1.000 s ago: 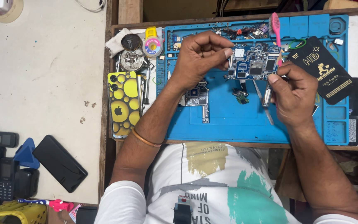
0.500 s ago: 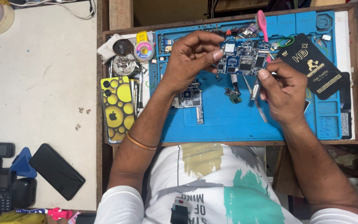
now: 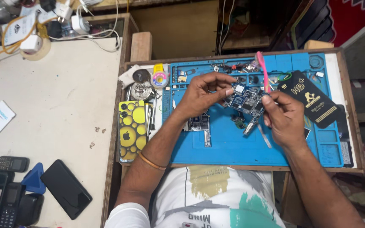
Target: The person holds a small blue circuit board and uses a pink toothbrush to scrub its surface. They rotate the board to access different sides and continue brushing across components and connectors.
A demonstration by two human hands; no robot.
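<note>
Blue mat [image 3: 233, 147] covers most of the wooden tray [image 3: 351, 105] in front of the person, and the work happens over its upper middle part. To the left of the tray is a pale table [image 3: 64, 105]; on it lie a black phone [image 3: 66, 188] and a small keypad phone [image 3: 12, 163], well apart from the hands. At the left edge of the tray, just beside the mat, lies a yellow phone [image 3: 132, 130] with its back up. At the right side of the mat lies a black packet [image 3: 313, 103], tilted. Below the left hand a second, smaller board [image 3: 198, 123] rests flat on the mat.

Both hands meet on a blue circuit board [image 3: 245, 100], which is lifted a little above the mat. The left hand [image 3: 201, 95] pinches the board's left end between thumb and bent fingers. The right hand [image 3: 286, 120] has its fingers closed around a pink brush [image 3: 262, 76], whose handle stands up past the knuckles, and the thumb touches the right end of the board. A thin metal tool [image 3: 265, 137] lies on the mat near the right hand.
</note>
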